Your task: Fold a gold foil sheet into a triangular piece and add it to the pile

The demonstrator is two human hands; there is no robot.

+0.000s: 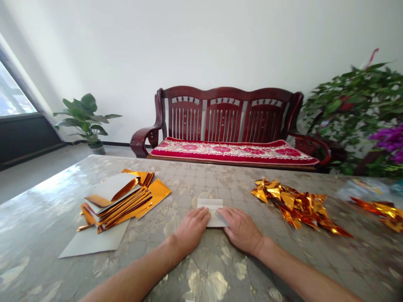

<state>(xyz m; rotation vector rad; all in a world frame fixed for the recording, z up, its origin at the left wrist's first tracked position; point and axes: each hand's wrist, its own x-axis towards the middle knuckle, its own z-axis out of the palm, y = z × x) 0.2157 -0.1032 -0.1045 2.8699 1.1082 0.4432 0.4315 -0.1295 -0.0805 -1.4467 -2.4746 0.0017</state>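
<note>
**Two hands flat on a folded pale sheet at the middle of the tabletop**

The left hand (191, 230) and the right hand (241, 230) lie palm down and apart, neither one gripping, with the fingers of each resting on opposite sides of a folded pale sheet (212, 212). The sheet sits on the tabletop (189, 181), under a glossy patterned cover, directly in front of the person and between the hands.

To the left stands a stack of gold-foil sheets (118, 201), fanned and slightly uneven, with a loose pale sheet (94, 239) touching its near side. To the right lies a heap of folded gold-foil pieces (297, 205), well clear of the right hand, and a smaller gold-foil heap (379, 214) sits farther along near the table's edge.

Beyond the tabletop stands a dark red wooden bench (226, 113) with a red floral cushion (233, 152), between a potted plant (85, 117) and a leafy plant (349, 109).
</note>
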